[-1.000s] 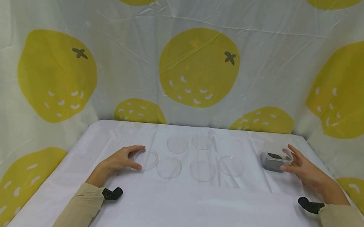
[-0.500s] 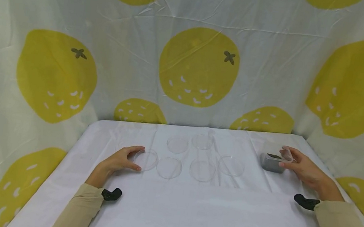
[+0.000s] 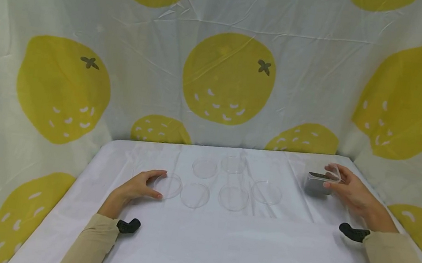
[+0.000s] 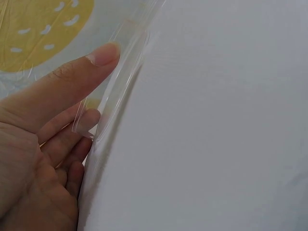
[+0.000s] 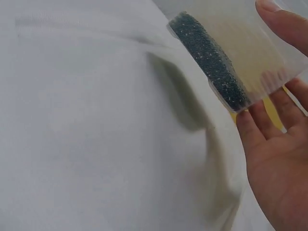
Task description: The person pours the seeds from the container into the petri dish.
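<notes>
At the left end of a group of clear round dishes, my left hand holds a shallow clear plastic dish between thumb and fingers. In the left wrist view, the thumb lies against the near side of that dish, fingers behind it. Over on the right, my right hand grips one side of a clear rectangular plastic container. Dark fine granules fill its bottom part in the right wrist view. The container is raised above the cloth, its shadow below it.
Several other clear dishes stand on the white-covered table, among them a front dish, a right dish and a back dish. A lemon-printed curtain hangs behind and at both sides.
My right hand has shifted its hold on the container and lifted it slightly off the table. My left hand stays at its dish.
</notes>
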### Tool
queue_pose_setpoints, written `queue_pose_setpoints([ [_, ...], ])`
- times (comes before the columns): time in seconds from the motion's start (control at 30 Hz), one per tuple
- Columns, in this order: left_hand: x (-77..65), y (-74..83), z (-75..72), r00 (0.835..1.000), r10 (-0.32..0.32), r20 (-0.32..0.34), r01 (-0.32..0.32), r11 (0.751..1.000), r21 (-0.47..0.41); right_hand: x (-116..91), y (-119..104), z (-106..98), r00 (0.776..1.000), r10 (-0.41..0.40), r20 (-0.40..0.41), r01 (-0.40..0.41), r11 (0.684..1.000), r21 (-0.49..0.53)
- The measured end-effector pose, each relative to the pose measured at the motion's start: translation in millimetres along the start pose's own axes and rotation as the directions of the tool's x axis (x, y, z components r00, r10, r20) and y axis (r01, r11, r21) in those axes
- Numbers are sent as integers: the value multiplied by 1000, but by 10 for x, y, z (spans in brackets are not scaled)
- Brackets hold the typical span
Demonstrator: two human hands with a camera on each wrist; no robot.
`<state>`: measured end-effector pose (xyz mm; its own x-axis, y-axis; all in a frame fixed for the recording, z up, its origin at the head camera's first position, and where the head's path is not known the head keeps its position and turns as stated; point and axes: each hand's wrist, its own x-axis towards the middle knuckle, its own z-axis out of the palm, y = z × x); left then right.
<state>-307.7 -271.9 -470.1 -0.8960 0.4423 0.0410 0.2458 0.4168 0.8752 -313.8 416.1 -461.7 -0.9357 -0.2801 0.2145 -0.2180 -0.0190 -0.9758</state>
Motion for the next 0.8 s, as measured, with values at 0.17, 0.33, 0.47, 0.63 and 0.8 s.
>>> queue_pose_setpoints([
  [0.17,3,-11,-6,1000,0,-1,0,1000,13,98,-152,121,1000,-2,18,3,998,-70],
  [0.33,11,-18,7,1000,-10,-6,11,999,39,223,-324,308,998,63,3,-61,981,-187],
  [0.47,17,-16,21,1000,-3,-7,4,999,50,341,-448,503,997,82,0,-80,975,-208],
  [0.63,3,-20,24,1000,-4,-13,5,999,52,525,-562,762,995,87,39,-77,977,-197],
  [0.8,-6,-18,8,1000,-12,-15,13,999,37,735,-624,1044,991,98,89,-80,979,-187],
])
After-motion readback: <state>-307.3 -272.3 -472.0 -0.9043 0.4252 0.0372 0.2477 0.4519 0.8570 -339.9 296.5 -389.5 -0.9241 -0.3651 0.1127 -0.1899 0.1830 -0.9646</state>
